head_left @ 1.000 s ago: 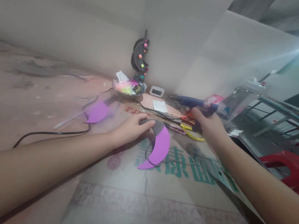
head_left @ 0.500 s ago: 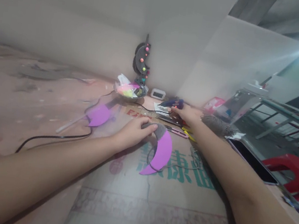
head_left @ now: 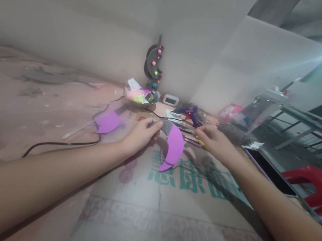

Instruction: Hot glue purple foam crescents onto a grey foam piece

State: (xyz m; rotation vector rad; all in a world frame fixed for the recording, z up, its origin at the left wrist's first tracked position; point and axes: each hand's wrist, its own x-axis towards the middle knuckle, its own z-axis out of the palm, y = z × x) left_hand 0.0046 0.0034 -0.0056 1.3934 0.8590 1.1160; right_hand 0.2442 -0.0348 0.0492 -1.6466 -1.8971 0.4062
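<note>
My left hand (head_left: 144,133) pinches the upper end of a purple crescent (head_left: 174,146), where grey covers it. The crescent's pointed tip hangs down over the cardboard, and a thin grey yarn strand crosses near that tip. My right hand (head_left: 210,140) is over the tools to the right, thumb and fingers drawn together; whatever lies between them is hidden. Yellow handles (head_left: 200,140) show just below its fingertips. Beside them lies a pink craft knife (head_left: 191,141). A blue glue gun (head_left: 190,112) rests behind, its small red light lit.
Behind stand a glass bowl (head_left: 140,97) of colourful scraps, a small white clock (head_left: 170,100) and a grey crescent ornament (head_left: 153,61) with bright balls. Another purple piece (head_left: 108,122) lies left by a black cord (head_left: 61,144). Grey yarn (head_left: 233,134) and a phone (head_left: 272,172) sit right.
My right hand has drawn back from the glue gun, towards me, to the yellow handles. My left hand has shifted slightly away from me with the crescent, which is raised a little.
</note>
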